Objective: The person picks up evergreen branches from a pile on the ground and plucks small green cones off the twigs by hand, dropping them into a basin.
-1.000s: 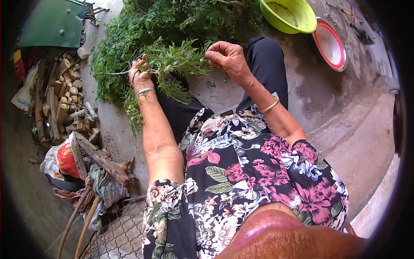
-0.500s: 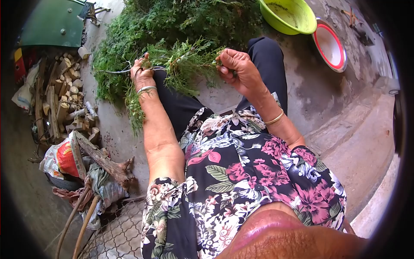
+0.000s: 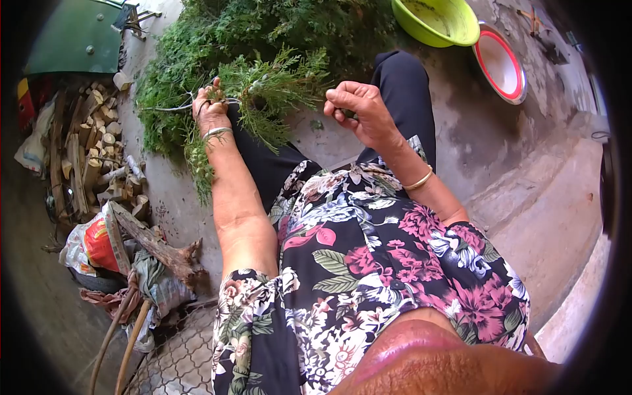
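My left hand is closed around the thin pale stem of a leafy evergreen branch. The branch spreads to the right over my thigh, with small pale green cones among its scaly leaves. One sprig hangs down beside my left forearm. Just right of the branch tips, my right hand is held with its fingers curled, apart from the leaves. Something dark green seems to show in its palm, too small to name. Beyond both hands lies a big heap of cut evergreen branches.
A lime-green basin and a red-rimmed white basin stand at the upper right. At left are chopped firewood, a gnarled log, and bags. A small green bit lies on the concrete floor.
My right hand has come away from the tips of the branch, which it was pinching. The branch has sprung back leftward. My left hand keeps its hold on the stem.
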The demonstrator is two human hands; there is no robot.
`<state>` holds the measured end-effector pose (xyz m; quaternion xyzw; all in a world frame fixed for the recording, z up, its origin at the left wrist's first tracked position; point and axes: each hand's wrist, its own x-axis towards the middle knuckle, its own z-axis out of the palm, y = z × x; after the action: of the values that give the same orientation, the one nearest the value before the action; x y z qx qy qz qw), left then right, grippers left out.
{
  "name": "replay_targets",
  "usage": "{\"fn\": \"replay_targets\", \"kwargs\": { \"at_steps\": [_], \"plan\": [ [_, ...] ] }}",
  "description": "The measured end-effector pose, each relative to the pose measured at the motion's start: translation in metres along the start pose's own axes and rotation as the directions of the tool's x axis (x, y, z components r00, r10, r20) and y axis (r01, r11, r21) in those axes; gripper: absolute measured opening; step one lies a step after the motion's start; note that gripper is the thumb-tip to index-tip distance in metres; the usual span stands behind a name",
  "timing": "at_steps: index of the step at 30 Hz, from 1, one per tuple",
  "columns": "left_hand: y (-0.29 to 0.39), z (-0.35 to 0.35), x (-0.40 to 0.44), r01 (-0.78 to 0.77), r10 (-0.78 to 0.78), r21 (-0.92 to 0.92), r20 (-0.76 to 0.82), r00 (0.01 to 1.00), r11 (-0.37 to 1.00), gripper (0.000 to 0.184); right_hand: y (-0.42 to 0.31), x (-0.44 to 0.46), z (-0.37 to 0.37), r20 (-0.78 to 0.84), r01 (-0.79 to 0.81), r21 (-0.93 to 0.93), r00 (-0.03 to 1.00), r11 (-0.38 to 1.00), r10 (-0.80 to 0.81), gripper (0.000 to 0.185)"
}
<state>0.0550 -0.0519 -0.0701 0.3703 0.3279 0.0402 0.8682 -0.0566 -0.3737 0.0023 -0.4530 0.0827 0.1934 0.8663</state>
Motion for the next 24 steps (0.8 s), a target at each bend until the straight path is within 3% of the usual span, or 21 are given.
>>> {"fn": "replay_targets", "kwargs": {
  "at_steps": [4,6,10,12,13,15,24],
  "plan": [
    [0.000,-0.007,0.013,0.030,-0.030,-0.036,0.007,1.000,0.999,0.023,0.009,0.007,0.001,-0.064,0.047,-0.093,0.997,0.995,-0.053,0.013],
    [0.001,-0.009,0.014,0.103,-0.093,-0.080,0.112,0.989,0.991,0.023,0.012,0.011,0.006,-0.116,0.167,-0.206,0.974,0.964,-0.194,0.010],
    [-0.001,-0.007,0.011,0.078,-0.071,-0.058,0.118,0.990,0.995,0.025,0.017,0.025,0.007,-0.141,0.180,-0.217,0.967,0.959,-0.213,0.014],
    [-0.001,-0.002,0.016,0.094,-0.099,-0.193,-0.011,0.995,0.977,0.035,0.017,0.031,0.010,-0.155,0.184,-0.277,0.960,0.943,-0.233,0.019],
    [-0.001,-0.007,0.020,0.091,-0.095,-0.197,-0.014,0.995,0.976,0.035,0.016,0.034,0.011,-0.150,0.183,-0.279,0.961,0.943,-0.231,0.019],
    [-0.001,-0.017,0.025,0.194,-0.147,-0.261,0.188,0.971,0.946,0.027,0.013,0.040,0.014,-0.097,0.206,-0.321,0.964,0.924,-0.249,0.019],
    [0.000,-0.019,0.030,0.170,-0.143,-0.219,0.137,0.980,0.961,0.024,0.015,0.043,0.014,-0.002,0.187,-0.393,0.979,0.900,-0.205,0.013]
  ]
}}
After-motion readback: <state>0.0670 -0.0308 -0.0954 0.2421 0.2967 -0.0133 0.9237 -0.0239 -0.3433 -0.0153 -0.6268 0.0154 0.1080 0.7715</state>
